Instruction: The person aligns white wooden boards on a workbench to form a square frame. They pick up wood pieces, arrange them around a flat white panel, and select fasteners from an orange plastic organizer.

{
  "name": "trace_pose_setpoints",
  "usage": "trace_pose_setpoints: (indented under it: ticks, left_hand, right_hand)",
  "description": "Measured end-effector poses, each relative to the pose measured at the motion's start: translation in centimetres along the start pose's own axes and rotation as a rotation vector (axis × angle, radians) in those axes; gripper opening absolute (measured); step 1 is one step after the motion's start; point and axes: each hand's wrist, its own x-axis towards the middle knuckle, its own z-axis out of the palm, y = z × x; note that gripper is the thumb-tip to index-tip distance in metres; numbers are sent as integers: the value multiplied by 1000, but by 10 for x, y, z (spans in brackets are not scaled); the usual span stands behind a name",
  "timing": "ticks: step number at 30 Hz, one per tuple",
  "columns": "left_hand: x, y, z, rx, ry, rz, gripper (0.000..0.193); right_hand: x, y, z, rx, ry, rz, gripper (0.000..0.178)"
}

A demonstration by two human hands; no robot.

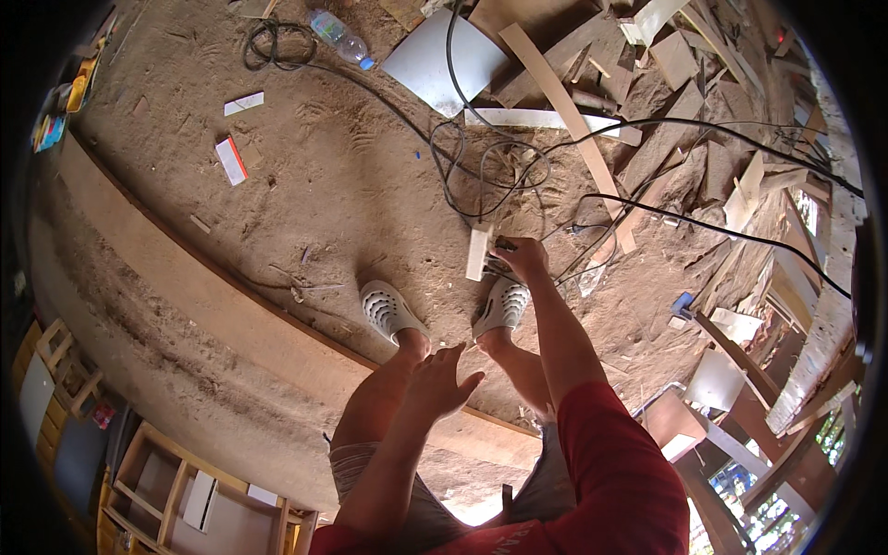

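Right hand [524,260]: a small dark piece [504,244] is grasped between the fingers at the centre of the frame; its exact kind cannot be told.
Left hand [435,383]: nothing is seen to be held; the fingers are released and loosely spread, just below centre.
Block: a pale, oblong, straight-edged block [478,252] is seen at the centre, just left of the dark piece; whether it is held up or rested on the brown earth floor [314,199] cannot be told.
Cables: long black cables [708,123] are strung from the right edge toward the centre, with loose loops above the block and a dark coil [276,46] at upper left.
Done so far: the dark piece has been taken in hand and is held close beside the block, so handling is judged to be under way.
Left open: whether the piece and the block are joined is not shown; the cables are left untidied across the floor.
Surroundings: a heap of brown wood offcuts [677,63] is spread at upper right; a clear plastic bottle with a blue cap [339,37] is seen at the top left of centre.
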Motion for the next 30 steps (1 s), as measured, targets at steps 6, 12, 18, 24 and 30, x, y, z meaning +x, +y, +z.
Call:
trace_pose_setpoints:
  ticks: [6, 12, 18, 24, 30]
  left_hand:
    - [9, -12, 5, 34, 6, 6, 85]
    - [16, -2, 0, 31, 48, 23, 73]
    - [-37, 14, 6, -157, 396, 225, 30]
    - [-131, 93, -57, -120, 423, 275, 25]
    - [-219, 72, -154, 205, 497, 243, 30]
  right_hand:
    - [-42, 19, -59, -77, -380, -185, 60]
    - [-63, 207, -264, -281, 1110, 44, 65]
    - [-151, 136, -331, -34, 947, 95, 79]
    - [-298, 73, -177, -42, 395, 49, 84]
    - [-447, -8, -185, 262, -75, -56, 84]
